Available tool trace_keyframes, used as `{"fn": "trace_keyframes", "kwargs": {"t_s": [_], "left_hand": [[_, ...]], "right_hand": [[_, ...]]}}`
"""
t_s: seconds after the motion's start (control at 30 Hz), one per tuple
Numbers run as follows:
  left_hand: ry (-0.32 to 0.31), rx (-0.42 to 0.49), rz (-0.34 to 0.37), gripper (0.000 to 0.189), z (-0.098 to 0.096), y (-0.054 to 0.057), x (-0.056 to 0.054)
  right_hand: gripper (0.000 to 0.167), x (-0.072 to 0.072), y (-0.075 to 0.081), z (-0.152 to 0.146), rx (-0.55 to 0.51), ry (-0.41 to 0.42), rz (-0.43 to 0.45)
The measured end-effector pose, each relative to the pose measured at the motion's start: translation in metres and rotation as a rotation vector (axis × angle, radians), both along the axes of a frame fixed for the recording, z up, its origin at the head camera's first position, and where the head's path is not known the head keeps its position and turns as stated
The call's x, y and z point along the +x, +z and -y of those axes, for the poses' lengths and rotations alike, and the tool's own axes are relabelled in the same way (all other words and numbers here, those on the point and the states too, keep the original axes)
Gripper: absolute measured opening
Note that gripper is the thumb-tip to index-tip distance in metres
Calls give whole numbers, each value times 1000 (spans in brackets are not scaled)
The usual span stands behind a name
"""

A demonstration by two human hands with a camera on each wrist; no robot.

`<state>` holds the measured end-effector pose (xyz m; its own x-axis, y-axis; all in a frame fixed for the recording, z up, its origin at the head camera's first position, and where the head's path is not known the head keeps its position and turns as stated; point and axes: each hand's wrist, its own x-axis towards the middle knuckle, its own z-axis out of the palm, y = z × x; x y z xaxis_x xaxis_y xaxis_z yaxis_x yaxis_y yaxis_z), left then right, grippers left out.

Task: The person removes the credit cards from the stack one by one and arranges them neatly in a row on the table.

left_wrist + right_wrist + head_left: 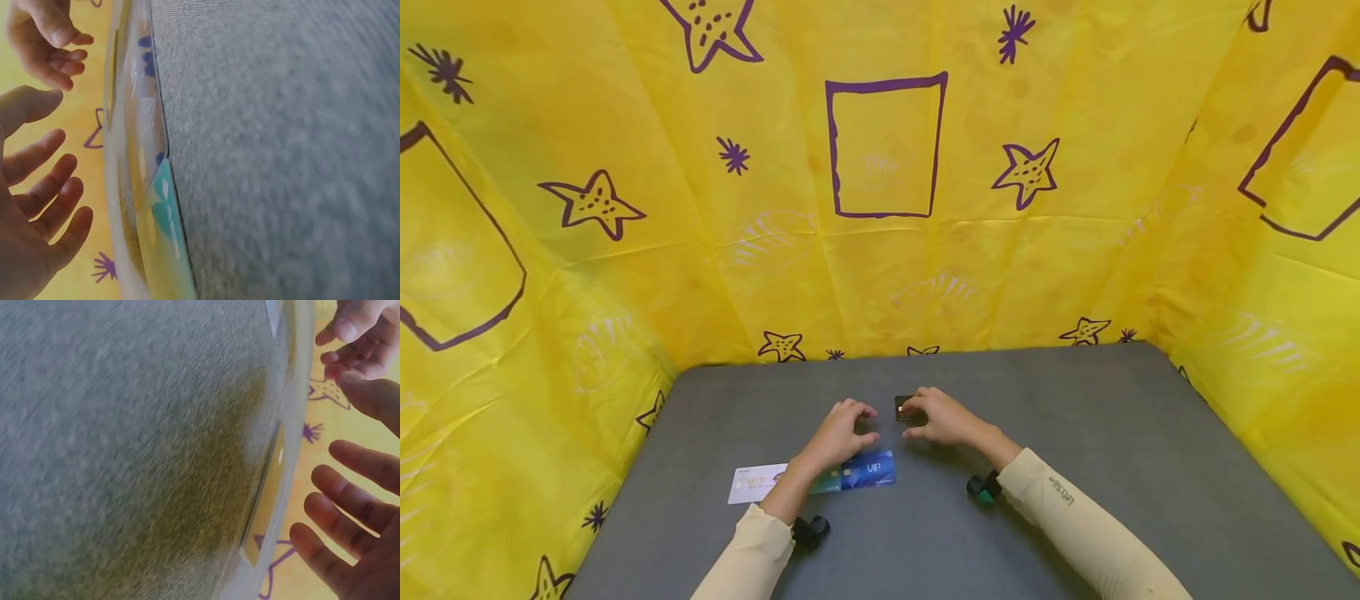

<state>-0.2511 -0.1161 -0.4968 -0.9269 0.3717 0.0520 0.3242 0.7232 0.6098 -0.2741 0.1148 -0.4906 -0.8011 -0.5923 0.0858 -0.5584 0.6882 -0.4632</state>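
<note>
On the grey table lie a white VIP card (748, 483), a green card (828, 481) and a blue VIP card (869, 470), edge to edge in a row. My left hand (842, 433) hovers over this row, fingers relaxed and apart, and its wrist hides part of the white and green cards. A small black card (903, 407) lies farther back. Over its right side is my right hand (945, 417), thumb and fingers spread, covering part of it. Both hands hold nothing; in the right wrist view the fingers (340, 506) are loosely bent above a glossy card (264, 494).
The grey table (1075, 417) extends around the cards. Yellow cloth (880, 275) with purple stars stands behind it and along both sides. Each wrist wears a black device, one at the left cuff (811, 532) and one at the right cuff (983, 487).
</note>
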Motion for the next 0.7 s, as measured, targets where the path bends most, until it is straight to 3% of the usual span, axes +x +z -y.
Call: {"fn": "trace_keyframes", "kwargs": {"t_s": [0.43,0.7], "left_hand": [[-13,17,64,38,-18,-3,-12],[-9,26,28,39,-27,-6,-20]], "right_hand": [[37,-8,-8,-13,-16,-74,-15],[40,-11,-10,-19,-3,-99,-3]]}}
